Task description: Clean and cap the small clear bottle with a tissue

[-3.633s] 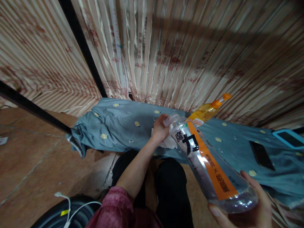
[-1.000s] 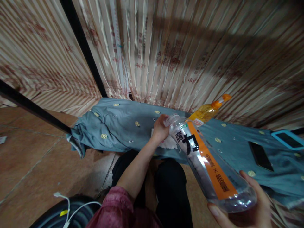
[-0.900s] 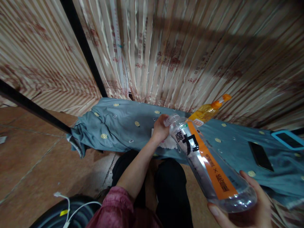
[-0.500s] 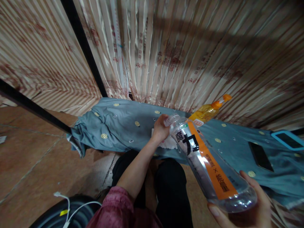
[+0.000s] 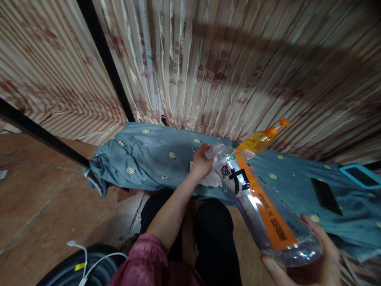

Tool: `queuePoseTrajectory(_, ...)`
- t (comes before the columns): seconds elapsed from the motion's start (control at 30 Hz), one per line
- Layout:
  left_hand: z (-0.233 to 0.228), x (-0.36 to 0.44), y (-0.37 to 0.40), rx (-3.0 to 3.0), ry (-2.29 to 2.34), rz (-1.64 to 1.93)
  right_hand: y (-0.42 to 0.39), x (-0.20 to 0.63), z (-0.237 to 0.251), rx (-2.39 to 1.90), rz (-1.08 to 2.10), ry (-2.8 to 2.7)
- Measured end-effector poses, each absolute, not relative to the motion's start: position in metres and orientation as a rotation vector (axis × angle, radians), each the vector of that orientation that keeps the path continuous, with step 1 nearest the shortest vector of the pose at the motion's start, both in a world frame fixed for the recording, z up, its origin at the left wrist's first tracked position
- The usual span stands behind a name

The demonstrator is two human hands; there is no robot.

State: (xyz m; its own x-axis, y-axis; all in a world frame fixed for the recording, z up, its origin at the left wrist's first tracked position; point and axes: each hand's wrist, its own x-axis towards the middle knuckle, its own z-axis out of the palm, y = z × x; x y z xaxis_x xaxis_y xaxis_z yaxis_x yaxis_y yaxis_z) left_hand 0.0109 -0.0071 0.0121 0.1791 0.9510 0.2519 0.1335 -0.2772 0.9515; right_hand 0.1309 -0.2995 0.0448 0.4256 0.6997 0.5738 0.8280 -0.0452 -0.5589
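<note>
A clear plastic bottle (image 5: pixel 260 206) with an orange and silver label is held up at a slant between my hands. At its base, my right hand (image 5: pixel 309 262) is wrapped round the bottom, thumb on the near side. My left hand (image 5: pixel 203 161) closes at the bottle's neck end; its fingertips are partly hidden there. Beneath that hand lies a crumpled white tissue (image 5: pixel 211 179), partly covered by the hand and the bottle. Just behind the bottle stands a yellow pump bottle (image 5: pixel 257 142) with an orange top.
A grey-green cloth (image 5: pixel 157 155) with pineapple prints covers the low bench. On its right lie a black phone (image 5: pixel 326 196) and a blue-framed device (image 5: pixel 361 176). Black metal bars (image 5: pixel 107 59) stand at left. A black round object (image 5: pixel 86 266) with white cables sits lower left.
</note>
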Motion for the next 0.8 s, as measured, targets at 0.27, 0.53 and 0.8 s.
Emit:
queuePoseTrajectory(0.27,0.013,0.011,-0.007,1.579,1.052,1.196,-0.297,0.128,0.048,-1.796,-0.171,-1.310)
queuePoseTrajectory(0.53,0.011,0.011,-0.007,1.535,1.032,1.224,-0.293,0.124,0.051,-1.777,-0.179,-1.326)
queuePoseTrajectory(0.8,0.010,0.012,-0.006,1.565,1.044,1.220,-0.294,0.123,0.051,-1.783,-0.088,-1.231)
